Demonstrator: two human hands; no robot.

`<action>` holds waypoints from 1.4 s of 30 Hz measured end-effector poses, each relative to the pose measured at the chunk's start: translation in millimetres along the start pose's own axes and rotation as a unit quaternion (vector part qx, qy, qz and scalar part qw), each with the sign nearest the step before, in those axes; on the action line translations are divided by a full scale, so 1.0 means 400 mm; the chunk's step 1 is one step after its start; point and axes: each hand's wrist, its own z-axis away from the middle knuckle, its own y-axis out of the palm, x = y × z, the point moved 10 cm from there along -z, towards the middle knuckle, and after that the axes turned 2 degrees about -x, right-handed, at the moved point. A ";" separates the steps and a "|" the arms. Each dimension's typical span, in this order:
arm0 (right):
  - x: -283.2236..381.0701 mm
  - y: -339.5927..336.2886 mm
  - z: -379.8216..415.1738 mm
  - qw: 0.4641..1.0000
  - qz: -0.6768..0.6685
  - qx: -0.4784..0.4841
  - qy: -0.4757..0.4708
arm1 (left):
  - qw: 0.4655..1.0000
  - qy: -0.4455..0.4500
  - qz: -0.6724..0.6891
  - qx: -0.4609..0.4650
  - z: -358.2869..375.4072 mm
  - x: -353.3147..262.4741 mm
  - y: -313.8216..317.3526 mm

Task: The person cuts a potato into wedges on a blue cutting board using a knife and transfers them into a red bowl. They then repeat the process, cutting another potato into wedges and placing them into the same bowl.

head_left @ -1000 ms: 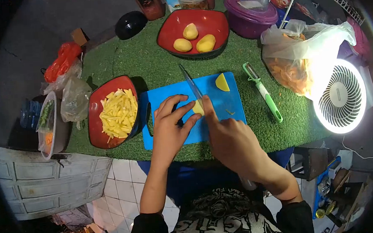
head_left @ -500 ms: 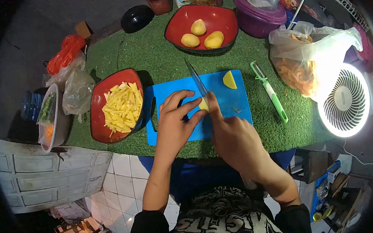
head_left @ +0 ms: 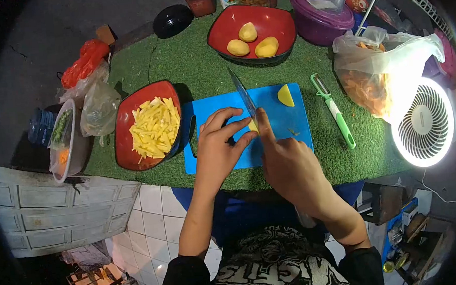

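My left hand [head_left: 222, 140] pinches a small piece of peeled potato [head_left: 253, 125] over the blue cutting board [head_left: 215, 104]. In my right hand [head_left: 291, 165] is a knife [head_left: 242, 92], its index finger stretched along the blade's spine. The blade lies right beside the potato piece, and part of it is hidden by my fingers. Another potato chunk [head_left: 285, 95] rests at the board's upper right. Left of the board, a red bowl [head_left: 124, 122] holds many cut potato sticks [head_left: 156, 127]. Right of it lies a green and white peeler [head_left: 333, 110].
Behind the board, a second red bowl [head_left: 221, 30] contains three peeled potatoes. A plastic bag of peelings [head_left: 363, 84] and a lit white fan [head_left: 422, 121] stand at the right. A purple tub [head_left: 320, 24] is at the back. A plastic container [head_left: 66, 147] sits at the left edge.
The whole view has shifted slightly, so things appear a little to the right. My hands keep nearly the same pose around the potato piece and the knife.
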 end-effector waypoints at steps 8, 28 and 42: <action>-0.002 -0.010 -0.045 1.000 0.031 -0.005 -0.003 | 0.998 -0.029 0.047 -0.001 0.005 0.020 0.002; 0.001 -0.017 -0.030 1.000 0.011 0.000 -0.022 | 0.998 -0.022 0.050 -0.014 0.009 0.021 0.000; -0.017 0.023 -0.074 0.999 -0.015 -0.032 -0.034 | 0.999 0.004 0.033 -0.025 0.013 0.021 0.000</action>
